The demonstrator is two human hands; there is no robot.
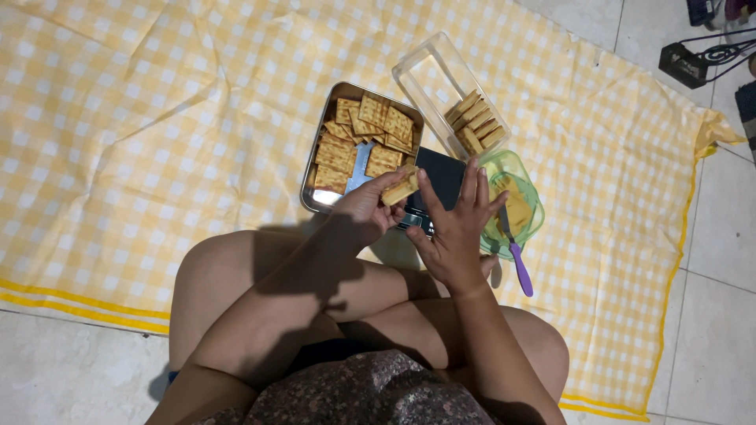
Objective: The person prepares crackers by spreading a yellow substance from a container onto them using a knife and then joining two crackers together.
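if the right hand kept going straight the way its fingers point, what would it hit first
Likely the clear box holding stacked crackers; the right hand points up toward it, passing over the black scale. Depth is unclear.

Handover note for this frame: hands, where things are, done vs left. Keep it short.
Left hand: holds a cracker sandwich over the black scale.
Right hand: open, fingertips at the sandwich, holds nothing.
Metal tray: loose crackers.
Clear container: a row of stacked crackers.
Green tub of spread, purple-handled knife resting in it.
Done: one row packed. Left: many tray crackers.
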